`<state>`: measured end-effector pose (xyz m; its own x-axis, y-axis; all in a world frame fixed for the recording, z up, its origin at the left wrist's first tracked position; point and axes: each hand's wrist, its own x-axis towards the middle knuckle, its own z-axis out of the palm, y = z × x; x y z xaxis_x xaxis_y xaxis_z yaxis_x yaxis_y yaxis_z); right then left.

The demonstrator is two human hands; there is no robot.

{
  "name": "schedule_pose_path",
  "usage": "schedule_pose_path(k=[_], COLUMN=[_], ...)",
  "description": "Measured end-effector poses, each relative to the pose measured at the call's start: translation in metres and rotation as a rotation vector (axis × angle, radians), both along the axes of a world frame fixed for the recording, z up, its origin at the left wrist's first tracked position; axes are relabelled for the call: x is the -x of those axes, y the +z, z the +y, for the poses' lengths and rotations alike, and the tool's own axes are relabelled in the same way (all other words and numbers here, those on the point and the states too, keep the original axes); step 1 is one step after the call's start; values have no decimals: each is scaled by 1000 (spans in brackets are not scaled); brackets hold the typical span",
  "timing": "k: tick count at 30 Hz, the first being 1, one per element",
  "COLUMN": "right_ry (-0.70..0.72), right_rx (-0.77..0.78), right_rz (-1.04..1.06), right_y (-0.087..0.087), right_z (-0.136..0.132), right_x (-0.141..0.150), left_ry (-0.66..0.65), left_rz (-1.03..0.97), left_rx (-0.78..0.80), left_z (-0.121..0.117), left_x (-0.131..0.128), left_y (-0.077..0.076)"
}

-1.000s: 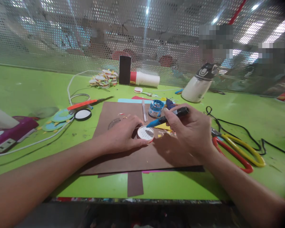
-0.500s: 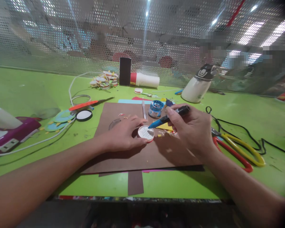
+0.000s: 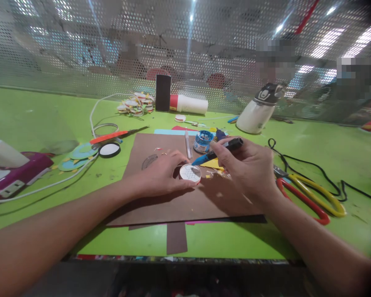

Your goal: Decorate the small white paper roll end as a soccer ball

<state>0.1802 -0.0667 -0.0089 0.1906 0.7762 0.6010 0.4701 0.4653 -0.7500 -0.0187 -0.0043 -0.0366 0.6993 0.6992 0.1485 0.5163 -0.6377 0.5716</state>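
A small round white disc [image 3: 190, 175] with dark lines drawn on its face and a reddish rim lies on the brown board [image 3: 160, 206]. My left hand [image 3: 163, 173] grips it by the edge between thumb and fingers. In my right hand [image 3: 247, 165] is a marker pen [image 3: 214, 153] with a blue front and a black back end. Its tip is at the upper part of the disc's face. Just behind the disc stand an open jar [image 3: 203, 141] of blue stuff and a slim clear pen-like stick [image 3: 188, 144].
Scissors [image 3: 315, 198] with red and yellow handles and a black cord lie at right. A white jug [image 3: 255, 113] stands behind. At left are an orange-handled knife [image 3: 109, 137], a black-rimmed disc [image 3: 109, 149] and a purple power strip [image 3: 21, 173]. A phone [image 3: 163, 93] stands at the back.
The marker tip has shifted slightly over the disc's face, right and then back left. Left fingers have closed in a little around the disc's far edge. Both hands keep their holds.
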Motion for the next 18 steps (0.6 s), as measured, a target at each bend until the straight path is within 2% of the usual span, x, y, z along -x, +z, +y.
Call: schedule_pose_path(k=[6,10,14,18], right_ry=[94,126,139,132], right_rx=[67,110,109,111], right_rz=[-2,5,55,22], right_y=[1,4,7,8], right_z=[-1,-3,-6,-6], right_x=[1,0,-1,-1], left_ry=[25,71,84,27], left_rz=[6,25,41,9], left_rx=[-31,-24,56,119], left_z=[1,-2,-6,-5], left_x=[-1,-2,-1,3], left_y=[-5,-2,5,8])
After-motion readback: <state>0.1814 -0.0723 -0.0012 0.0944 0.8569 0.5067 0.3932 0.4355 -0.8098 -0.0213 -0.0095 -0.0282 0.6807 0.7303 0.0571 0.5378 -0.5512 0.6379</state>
